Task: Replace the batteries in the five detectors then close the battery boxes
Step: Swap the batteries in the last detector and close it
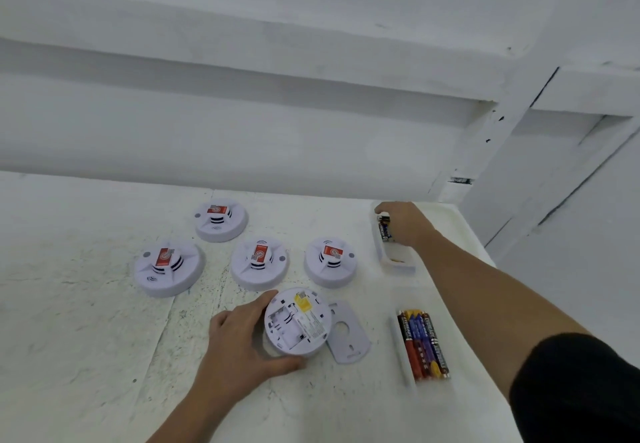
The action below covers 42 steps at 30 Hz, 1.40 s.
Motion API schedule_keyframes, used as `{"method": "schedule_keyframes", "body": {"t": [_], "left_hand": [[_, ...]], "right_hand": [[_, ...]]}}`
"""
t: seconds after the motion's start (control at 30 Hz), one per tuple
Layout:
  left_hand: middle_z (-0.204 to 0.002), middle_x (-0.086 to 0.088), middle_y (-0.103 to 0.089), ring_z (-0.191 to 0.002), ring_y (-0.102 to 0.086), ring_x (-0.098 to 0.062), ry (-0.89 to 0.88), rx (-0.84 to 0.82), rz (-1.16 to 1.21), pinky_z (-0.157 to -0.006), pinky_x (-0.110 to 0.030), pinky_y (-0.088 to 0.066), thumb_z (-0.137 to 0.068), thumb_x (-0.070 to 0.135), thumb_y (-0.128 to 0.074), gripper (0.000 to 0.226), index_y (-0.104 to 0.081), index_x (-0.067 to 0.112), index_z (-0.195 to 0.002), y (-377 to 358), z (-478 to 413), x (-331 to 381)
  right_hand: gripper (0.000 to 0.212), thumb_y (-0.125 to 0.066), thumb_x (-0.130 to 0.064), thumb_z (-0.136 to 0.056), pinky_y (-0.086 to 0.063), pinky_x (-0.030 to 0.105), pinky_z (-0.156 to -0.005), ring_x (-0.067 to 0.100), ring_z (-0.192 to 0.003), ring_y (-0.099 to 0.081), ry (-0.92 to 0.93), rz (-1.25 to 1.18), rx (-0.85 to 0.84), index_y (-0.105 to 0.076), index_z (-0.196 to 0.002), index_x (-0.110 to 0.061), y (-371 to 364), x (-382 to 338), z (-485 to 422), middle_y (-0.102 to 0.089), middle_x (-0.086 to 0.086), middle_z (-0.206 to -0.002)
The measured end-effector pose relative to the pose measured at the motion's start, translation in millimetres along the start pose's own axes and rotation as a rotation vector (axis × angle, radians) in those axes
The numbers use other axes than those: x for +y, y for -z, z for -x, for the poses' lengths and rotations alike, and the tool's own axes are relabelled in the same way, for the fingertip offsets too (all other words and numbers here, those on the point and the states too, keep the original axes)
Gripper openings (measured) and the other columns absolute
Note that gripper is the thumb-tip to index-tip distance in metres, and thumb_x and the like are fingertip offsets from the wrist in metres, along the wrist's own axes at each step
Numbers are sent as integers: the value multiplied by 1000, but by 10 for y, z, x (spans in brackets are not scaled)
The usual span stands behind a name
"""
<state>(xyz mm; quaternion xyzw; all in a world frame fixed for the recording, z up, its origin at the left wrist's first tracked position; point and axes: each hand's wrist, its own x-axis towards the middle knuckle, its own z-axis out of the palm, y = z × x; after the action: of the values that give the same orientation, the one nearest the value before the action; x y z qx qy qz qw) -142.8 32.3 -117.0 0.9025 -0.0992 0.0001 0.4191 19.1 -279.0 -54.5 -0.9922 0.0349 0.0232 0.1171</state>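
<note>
While left hand (239, 335) grips open detector (298, 321), right hand (403, 222) covers batteries (383, 229), grip unclear; next, likely fresh cells (422, 345) beside right forearm.

You are at a plain workbench in a bare, workshop-like room. The white-painted table (86, 321) under you is scuffed, flecked and scratched. The wall (242, 123) behind it is rough white boarding with stepped ledges and a slanting post (498, 137). Only work stock lies out: round smoke detectors (259, 262) set in a cluster, and loose batteries (424, 342) sorted into shallow white trays (398, 349).
</note>
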Motion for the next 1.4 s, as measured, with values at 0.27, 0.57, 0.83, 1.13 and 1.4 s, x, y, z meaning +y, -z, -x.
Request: {"method": "schedule_keyframes", "body": {"t": [0.27,0.57,0.83,1.13,1.4], "left_hand": [[-109,37,-50,-108,-26,29,13,11,3,-97,-24,-19,-37,72,-81,97,-37,51,-121,-5,2,43],[-107,38,-48,-106,-22,32,25,16,7,-95,-24,-18,-36,70,-81,99,-39,49,-123,13,5,87],[-109,37,-49,-107,-25,28,32,15,-13,-99,-26,-22,-34,74,-79,99,-39,53,-122,-19,25,83],[-106,36,-56,-107,-43,10,12,-11,16,-98,-25,-21,-35,77,-75,93,-38,62,-120,-14,4,12],[-99,32,-61,-102,-48,12,-37,-36,21,-95,-16,-16,-42,70,-77,85,-36,66,-115,10,-31,-22]], "right_hand": [[30,-48,1,-80,-35,26,-67,27,-92,-57,-22,14,68,-68,-98,-15,-139,145,-75,-66,8,-99],[11,-56,5,-90,-60,29,-58,28,-70,-62,-327,-1426,88,-53,-91,-6,284,-71,141,-60,19,-89],[8,-54,4,-91,-59,29,-64,28,-75,-69,-245,-1700,-149,-56,-96,-2,379,-556,832,-63,18,-85],[18,-70,-14,-83,-55,33,-72,12,-75,-68,-29,-980,-187,-54,-85,-21,-264,-1179,1679,-73,4,-87],[11,-67,-20,-84,-37,7,-72,1,-91,-51,127,-651,124,-58,-89,-24,-726,-1337,2014,-61,-16,-86]]}}
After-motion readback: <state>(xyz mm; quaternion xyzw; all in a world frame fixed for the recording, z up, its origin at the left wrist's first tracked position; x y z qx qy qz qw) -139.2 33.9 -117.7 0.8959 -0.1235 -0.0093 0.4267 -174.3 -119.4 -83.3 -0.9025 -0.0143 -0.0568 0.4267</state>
